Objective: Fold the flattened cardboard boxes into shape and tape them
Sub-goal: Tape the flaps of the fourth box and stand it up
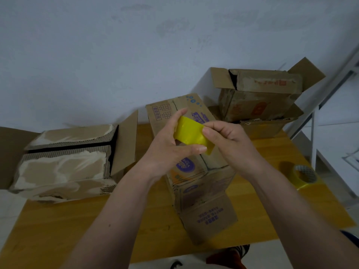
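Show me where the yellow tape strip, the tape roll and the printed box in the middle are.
yellow tape strip (pixel 189 133), head view: middle of the stretch held between both hands.
tape roll (pixel 305 176), head view: its rim, on the table at right.
printed box (pixel 206 199), head view: its near side panel, below the hands.

The strip of tape (pixel 191 133) is bright yellow. The middle box (pixel 196 171) is brown with purple print and blue dots; the left box (pixel 66 164) is torn pale brown. The desk (pixel 58 220) is honey-yellow wood, the wall (pixel 116 55) grey-white.
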`<act>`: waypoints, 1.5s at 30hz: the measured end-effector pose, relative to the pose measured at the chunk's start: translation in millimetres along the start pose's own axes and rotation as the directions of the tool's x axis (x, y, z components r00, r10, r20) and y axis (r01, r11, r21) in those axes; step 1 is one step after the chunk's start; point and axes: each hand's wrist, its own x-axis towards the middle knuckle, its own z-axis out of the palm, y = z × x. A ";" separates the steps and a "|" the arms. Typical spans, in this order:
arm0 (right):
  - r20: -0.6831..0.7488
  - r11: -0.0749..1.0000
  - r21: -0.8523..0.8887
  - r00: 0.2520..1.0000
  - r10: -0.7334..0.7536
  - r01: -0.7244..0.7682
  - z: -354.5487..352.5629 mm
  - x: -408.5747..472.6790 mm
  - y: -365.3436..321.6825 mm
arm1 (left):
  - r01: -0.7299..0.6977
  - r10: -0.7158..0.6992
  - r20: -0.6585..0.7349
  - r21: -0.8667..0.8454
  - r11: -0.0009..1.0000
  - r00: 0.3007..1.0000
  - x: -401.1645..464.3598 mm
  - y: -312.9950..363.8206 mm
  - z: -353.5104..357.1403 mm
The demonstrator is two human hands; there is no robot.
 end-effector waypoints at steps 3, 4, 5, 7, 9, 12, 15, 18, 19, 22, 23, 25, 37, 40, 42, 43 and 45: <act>0.062 0.998 0.026 0.997 0.056 -0.057 -4.0 -0.5 0.4 | 0.038 -0.037 0.004 -0.014 0.999 0.999 -0.4 -3.0 -2.0; 0.074 0.996 0.042 0.994 0.077 -0.080 -4.5 -0.6 -0.3 | 0.046 -0.046 0.007 -0.028 0.999 0.999 -0.6 -4.7 -2.3; 0.078 0.994 0.050 0.992 0.095 -0.099 -4.3 -0.5 -1.4 | 0.051 -0.051 0.008 -0.041 0.998 0.999 -0.5 -6.7 -2.3; 0.057 0.992 0.030 0.991 0.121 -0.123 -1.6 -0.4 -4.6 | 0.050 -0.050 -0.002 -0.064 0.997 0.999 -0.9 -9.5 -0.9; -0.001 0.990 0.005 0.990 0.141 -0.141 3.2 0.5 -7.0 | 0.048 -0.049 -0.022 -0.075 0.996 0.999 -1.4 -10.1 2.1; -0.077 0.989 -0.037 0.987 0.140 -0.143 8.8 2.8 -9.6 | 0.035 -0.038 -0.050 -0.055 0.998 0.998 -1.8 -11.9 7.2; -0.071 0.992 -0.044 0.991 0.112 -0.115 8.6 3.8 -7.7 | 0.028 -0.031 -0.077 -0.034 0.999 0.997 -1.7 -12.9 8.1; -0.057 0.996 -0.010 0.994 0.091 -0.092 6.1 3.1 -3.9 | 0.028 -0.030 -0.077 -0.018 0.999 0.997 -1.7 -13.2 7.0; -0.051 0.996 0.004 0.995 0.090 -0.090 5.8 2.5 -2.2 | 0.030 -0.031 -0.076 -0.015 0.999 0.997 -1.9 -13.4 6.8; -0.046 0.994 0.049 0.994 0.098 -0.096 6.0 1.5 2.3 | 0.027 -0.028 -0.073 -0.019 0.999 0.997 -2.4 -14.0 6.9; -0.051 0.993 0.071 0.994 0.099 -0.095 6.8 1.3 3.2 | 0.025 -0.026 -0.074 -0.018 1.000 0.997 -2.4 -14.3 6.9; -0.077 0.991 0.091 0.992 0.101 -0.094 8.6 1.0 3.8 | 0.022 -0.023 -0.076 -0.018 1.000 0.997 -2.1 -14.5 7.4; -0.150 0.995 0.005 0.983 0.101 -0.102 15.2 1.2 8.0 | 0.012 -0.017 -0.103 -0.045 0.999 0.994 -4.8 -13.6 16.0; -0.135 0.986 0.098 0.980 0.146 -0.134 14.2 0.5 8.2 | 0.007 -0.014 -0.106 -0.061 0.998 0.994 -6.2 -12.2 15.6; -0.139 0.989 0.097 0.982 0.128 -0.115 14.5 -0.1 8.3 | -0.001 -0.006 -0.111 -0.067 0.998 0.994 -7.4 -11.4 16.0; -0.144 0.992 0.081 0.983 0.111 -0.100 14.7 -0.7 8.7 | -0.005 -0.003 -0.112 -0.069 0.998 0.994 -7.9 -11.1 16.6; -0.148 0.996 0.040 0.985 0.091 -0.086 14.7 -1.6 8.9 | -0.006 -0.002 -0.116 -0.073 0.997 0.993 -8.8 -10.8 17.7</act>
